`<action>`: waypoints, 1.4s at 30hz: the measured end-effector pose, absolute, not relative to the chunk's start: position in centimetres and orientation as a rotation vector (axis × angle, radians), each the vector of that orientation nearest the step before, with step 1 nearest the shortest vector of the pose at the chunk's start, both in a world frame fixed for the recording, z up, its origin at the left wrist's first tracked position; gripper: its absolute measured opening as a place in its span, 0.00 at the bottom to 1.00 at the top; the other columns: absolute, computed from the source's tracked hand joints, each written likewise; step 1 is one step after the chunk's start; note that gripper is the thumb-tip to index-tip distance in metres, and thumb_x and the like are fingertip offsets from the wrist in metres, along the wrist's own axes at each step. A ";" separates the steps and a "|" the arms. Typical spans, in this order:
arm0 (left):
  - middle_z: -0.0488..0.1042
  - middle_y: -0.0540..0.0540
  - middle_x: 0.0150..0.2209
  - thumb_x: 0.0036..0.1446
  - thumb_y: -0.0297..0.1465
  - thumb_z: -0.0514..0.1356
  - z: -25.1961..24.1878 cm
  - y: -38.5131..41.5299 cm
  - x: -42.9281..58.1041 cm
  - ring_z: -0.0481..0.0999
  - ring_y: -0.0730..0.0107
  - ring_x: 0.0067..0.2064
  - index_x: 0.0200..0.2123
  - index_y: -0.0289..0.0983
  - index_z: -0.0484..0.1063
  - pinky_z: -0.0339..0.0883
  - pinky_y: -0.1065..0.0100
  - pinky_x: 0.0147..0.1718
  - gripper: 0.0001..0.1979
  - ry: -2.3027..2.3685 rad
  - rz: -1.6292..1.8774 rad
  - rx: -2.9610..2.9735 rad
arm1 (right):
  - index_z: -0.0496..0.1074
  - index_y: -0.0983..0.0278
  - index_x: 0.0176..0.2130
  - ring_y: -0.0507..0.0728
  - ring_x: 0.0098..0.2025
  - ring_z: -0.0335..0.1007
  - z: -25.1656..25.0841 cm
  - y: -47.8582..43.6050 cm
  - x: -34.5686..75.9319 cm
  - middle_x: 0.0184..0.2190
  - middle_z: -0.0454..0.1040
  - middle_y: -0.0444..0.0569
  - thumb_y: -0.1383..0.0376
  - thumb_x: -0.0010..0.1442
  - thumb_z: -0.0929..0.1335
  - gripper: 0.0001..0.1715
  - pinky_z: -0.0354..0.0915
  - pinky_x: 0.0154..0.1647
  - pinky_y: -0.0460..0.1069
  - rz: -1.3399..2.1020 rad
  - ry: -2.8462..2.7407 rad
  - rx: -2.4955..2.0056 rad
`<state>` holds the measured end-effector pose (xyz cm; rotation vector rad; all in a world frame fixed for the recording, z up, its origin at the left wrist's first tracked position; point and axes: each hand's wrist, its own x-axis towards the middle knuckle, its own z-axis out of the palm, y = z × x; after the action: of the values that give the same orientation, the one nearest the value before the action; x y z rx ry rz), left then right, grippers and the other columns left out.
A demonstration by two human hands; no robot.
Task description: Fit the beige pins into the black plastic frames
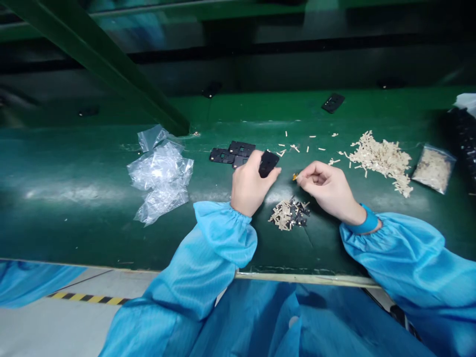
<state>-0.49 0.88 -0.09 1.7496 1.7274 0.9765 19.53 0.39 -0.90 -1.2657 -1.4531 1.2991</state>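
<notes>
Near the middle of the green table, my left hand grips a black plate between thumb and fingers. Several flat black plates with cut-outs lie just beyond and left of it. To the right, my right hand pinches a tiny orange piece at its fingertips, a short gap away from the held plate. Below and between both hands is a small pile of beige and black pieces. A larger heap of beige strips spreads to the right of my right hand, with loose strips scattered beyond.
Crumpled clear plastic bags lie on the left. A bag of beige pieces rests at the right, near a dark bin. A green post slants down behind. Another black plate lies at the back.
</notes>
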 end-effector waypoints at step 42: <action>0.78 0.49 0.36 0.56 0.31 0.66 -0.7 0.1 0.5 0.78 0.69 0.36 0.43 0.38 0.70 0.71 0.67 0.37 0.12 1.386 0.997 1.635 | 0.75 0.62 0.34 0.51 0.23 0.64 -1.6 1.1 20.5 0.23 0.72 0.43 0.67 0.61 0.69 0.04 0.59 0.25 0.47 0.679 -1.681 -1.387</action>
<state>0.46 0.11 -0.67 1.6350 1.3865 0.9974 20.53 1.11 -1.59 -1.3875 -1.6806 0.6790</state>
